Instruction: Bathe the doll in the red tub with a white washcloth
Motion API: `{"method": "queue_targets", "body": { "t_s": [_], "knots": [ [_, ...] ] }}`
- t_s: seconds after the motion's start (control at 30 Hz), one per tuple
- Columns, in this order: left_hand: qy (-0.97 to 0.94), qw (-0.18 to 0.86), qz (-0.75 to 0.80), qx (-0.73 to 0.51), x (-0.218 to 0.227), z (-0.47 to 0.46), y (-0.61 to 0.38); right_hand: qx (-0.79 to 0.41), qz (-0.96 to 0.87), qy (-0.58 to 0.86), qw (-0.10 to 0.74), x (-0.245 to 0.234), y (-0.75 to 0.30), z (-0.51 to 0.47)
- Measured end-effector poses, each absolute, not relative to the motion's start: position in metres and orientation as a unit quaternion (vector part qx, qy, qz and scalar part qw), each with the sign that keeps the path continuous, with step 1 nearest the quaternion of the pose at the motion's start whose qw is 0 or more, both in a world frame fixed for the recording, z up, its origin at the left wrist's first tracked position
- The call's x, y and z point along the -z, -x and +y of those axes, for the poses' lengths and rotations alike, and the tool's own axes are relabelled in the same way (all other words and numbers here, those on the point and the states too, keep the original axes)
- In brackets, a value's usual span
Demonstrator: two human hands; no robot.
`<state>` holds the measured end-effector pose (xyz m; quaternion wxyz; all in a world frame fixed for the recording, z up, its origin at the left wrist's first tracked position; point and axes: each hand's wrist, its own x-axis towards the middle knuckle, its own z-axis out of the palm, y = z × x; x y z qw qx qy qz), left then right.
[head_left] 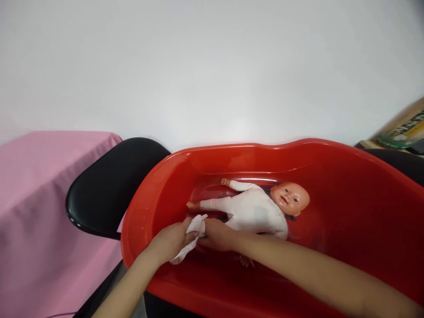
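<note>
Lying on its back in the red tub (347, 168), a doll (255, 210) in white clothing was seen from the head camera, its near leg partly hidden behind the right hand (217, 235) and forearm. The tub's near rim was cut off at the lower edge. The left hand (170, 240) was closed around a white cloth (192, 236), held against the doll's lower body. The right hand was laid over the doll's leg; its fingers could not be made out. A black chair (109, 185) was seen left of the tub, beside a pink covered bench (39, 198).
</note>
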<state>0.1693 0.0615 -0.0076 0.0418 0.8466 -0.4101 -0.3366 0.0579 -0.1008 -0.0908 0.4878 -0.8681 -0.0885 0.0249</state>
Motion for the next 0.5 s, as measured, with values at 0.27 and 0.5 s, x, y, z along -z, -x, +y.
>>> {"method": "queue_targets", "body": {
  "t_s": [0.27,0.5],
  "knots": [
    [-0.842,0.008,-0.444,0.305,0.0103,0.0636,-0.1687,-0.013,-0.086,0.857,0.508,0.0982,-0.0506,-0.1033],
    [-0.874,0.039,-0.411,0.257,0.0095,0.0655,-0.1671,-0.017,-0.055,0.865,0.499,0.0993,-0.0525,-0.1036]
  ]
}}
